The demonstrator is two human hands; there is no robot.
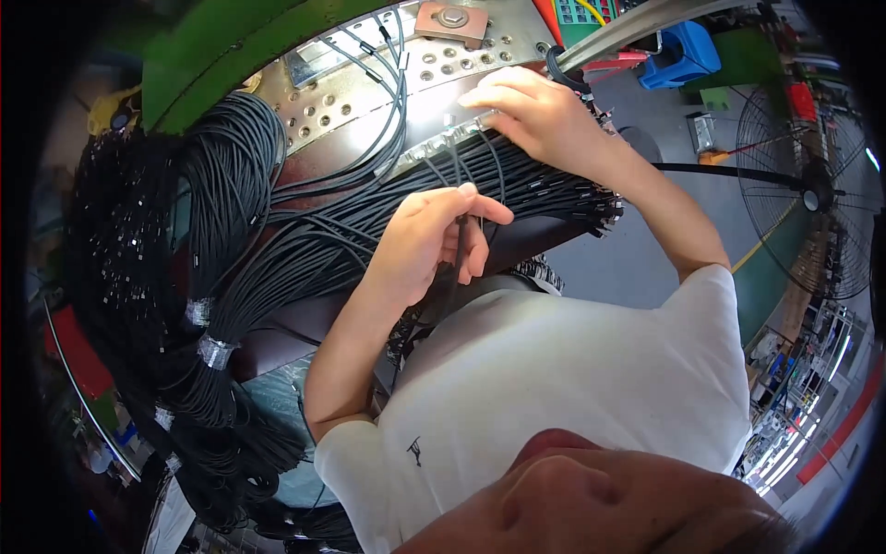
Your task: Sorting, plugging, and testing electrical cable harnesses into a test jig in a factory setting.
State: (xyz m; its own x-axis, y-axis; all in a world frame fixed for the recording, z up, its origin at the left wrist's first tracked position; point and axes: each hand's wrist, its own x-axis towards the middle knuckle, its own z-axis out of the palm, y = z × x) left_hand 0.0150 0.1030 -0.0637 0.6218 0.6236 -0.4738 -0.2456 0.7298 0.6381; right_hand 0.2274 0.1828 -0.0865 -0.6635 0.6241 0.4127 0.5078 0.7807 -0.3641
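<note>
My left hand (437,238) is closed loosely round a black cable (460,242) that hangs down between its fingers. Just beyond it lies a pale metal strip (432,148) with a row of small blocks, and several black cables run across it. My right hand (540,115) bends over the right end of this strip, thumb and forefinger close together. What those fingertips grip is too small to make out. Under both hands a thick bundle of black cables (318,245) spreads over the bench, with cut ends toward the right.
A perforated metal plate (369,102) with a bolted clamp (451,22) lies beyond the strip, beside a green machine frame (217,46). Coiled cables (231,138) and taped bundles (215,353) fill the left. A blue stool (680,55) and a large fan (812,198) stand at right.
</note>
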